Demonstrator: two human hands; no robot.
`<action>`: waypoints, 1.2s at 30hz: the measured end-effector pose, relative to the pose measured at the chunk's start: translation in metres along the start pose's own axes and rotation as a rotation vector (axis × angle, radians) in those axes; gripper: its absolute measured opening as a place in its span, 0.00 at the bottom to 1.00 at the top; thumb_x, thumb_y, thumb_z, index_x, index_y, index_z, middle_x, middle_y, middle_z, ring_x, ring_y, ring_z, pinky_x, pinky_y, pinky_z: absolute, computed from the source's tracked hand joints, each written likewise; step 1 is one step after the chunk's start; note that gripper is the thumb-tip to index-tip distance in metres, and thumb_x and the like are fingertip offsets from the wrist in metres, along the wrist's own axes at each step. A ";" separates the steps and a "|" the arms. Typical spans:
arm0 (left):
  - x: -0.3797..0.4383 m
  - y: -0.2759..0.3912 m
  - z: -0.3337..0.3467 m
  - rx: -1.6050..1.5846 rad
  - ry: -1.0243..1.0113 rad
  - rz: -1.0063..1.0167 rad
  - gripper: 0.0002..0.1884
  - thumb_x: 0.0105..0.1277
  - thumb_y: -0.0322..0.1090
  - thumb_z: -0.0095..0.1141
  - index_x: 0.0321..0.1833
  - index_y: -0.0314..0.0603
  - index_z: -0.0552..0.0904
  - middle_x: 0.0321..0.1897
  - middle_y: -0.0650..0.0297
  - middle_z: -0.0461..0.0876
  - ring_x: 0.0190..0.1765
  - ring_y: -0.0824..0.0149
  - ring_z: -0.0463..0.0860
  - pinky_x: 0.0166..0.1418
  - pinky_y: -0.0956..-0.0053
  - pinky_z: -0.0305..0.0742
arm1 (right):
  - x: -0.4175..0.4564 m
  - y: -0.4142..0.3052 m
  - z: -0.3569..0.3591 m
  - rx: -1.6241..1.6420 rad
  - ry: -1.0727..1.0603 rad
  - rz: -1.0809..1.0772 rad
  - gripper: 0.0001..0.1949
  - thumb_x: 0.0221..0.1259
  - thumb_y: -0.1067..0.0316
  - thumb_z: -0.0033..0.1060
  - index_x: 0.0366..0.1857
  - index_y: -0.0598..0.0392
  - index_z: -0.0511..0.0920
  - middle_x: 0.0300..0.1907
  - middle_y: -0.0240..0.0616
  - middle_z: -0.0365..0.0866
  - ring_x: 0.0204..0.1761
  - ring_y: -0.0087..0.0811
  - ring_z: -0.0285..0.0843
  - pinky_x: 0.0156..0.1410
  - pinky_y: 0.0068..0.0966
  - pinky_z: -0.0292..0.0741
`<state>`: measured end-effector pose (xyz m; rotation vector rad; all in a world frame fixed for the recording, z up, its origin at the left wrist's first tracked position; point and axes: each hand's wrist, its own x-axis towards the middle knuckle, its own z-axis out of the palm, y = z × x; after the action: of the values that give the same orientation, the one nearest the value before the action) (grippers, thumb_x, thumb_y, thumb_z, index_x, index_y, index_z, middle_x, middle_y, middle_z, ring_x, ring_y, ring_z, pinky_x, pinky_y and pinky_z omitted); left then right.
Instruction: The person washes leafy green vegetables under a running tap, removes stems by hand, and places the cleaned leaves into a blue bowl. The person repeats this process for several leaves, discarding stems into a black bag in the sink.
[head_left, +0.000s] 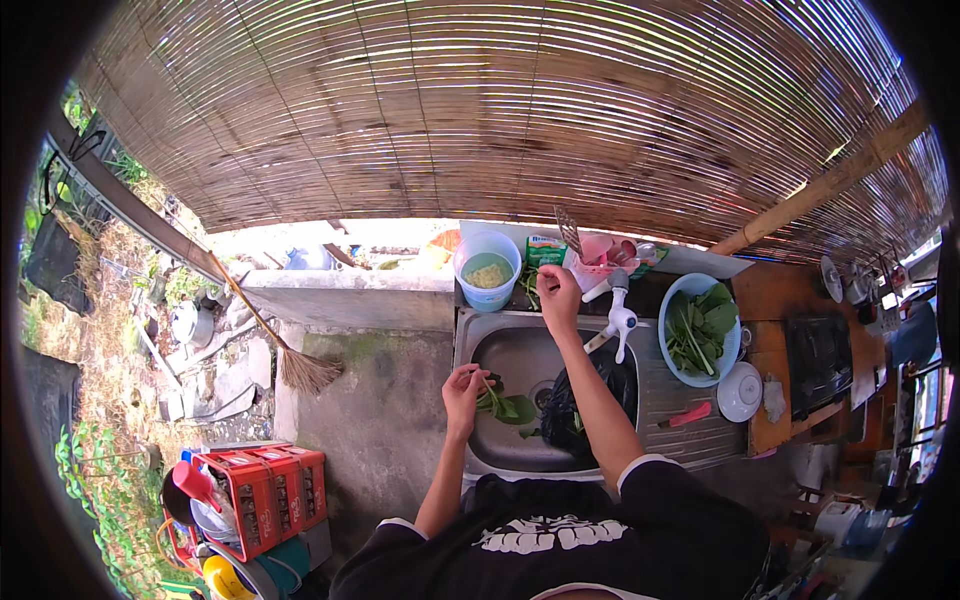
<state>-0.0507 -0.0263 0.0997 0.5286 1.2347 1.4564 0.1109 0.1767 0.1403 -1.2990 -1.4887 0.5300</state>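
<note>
My left hand (465, 390) pinches the stems of leafy greens (514, 409) over the left side of the stainless steel sink (499, 352). Raised near the sink's back edge, my right hand (559, 292) has curled fingers; whether it holds anything small cannot be told. Green stems (529, 283) lie behind the sink, close to that hand. A black plastic bag (559, 420) sits in the right part of the basin, partly hidden by my right forearm. To the right, a light blue colander (665, 337) holds more leafy greens (697, 322).
A white faucet (622, 321) reaches over the basin. Behind the sink stand a clear bucket (487, 296) and a pink basket (600, 268). A knife with a pink handle (694, 414) and a white lid (739, 391) lie right. Red crates (277, 495) and a broom (304, 367) are left.
</note>
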 end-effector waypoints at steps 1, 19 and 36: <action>0.007 0.002 0.001 -0.005 -0.010 0.006 0.13 0.72 0.31 0.58 0.54 0.31 0.77 0.43 0.50 0.86 0.41 0.60 0.88 0.46 0.70 0.84 | 0.008 0.004 0.003 -0.055 0.023 -0.044 0.08 0.58 0.73 0.66 0.41 0.56 0.83 0.34 0.35 0.82 0.32 0.26 0.78 0.36 0.22 0.76; 0.023 0.000 0.040 0.117 -0.221 0.009 0.08 0.73 0.30 0.56 0.51 0.35 0.79 0.37 0.61 0.84 0.38 0.71 0.83 0.43 0.75 0.81 | -0.094 -0.088 -0.125 -0.082 -0.201 -0.061 0.10 0.63 0.77 0.60 0.47 0.56 0.82 0.48 0.39 0.81 0.44 0.33 0.81 0.44 0.24 0.78; -0.003 -0.011 0.083 0.272 -0.434 0.099 0.13 0.70 0.25 0.53 0.56 0.35 0.76 0.41 0.59 0.84 0.39 0.71 0.82 0.46 0.76 0.78 | -0.079 -0.077 -0.170 -0.479 0.043 -0.159 0.28 0.57 0.77 0.60 0.66 0.52 0.71 0.67 0.47 0.70 0.60 0.50 0.74 0.61 0.40 0.75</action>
<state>0.0252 0.0029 0.1208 1.0439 1.0697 1.1751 0.2177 0.0316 0.2340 -1.5237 -1.7282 0.0358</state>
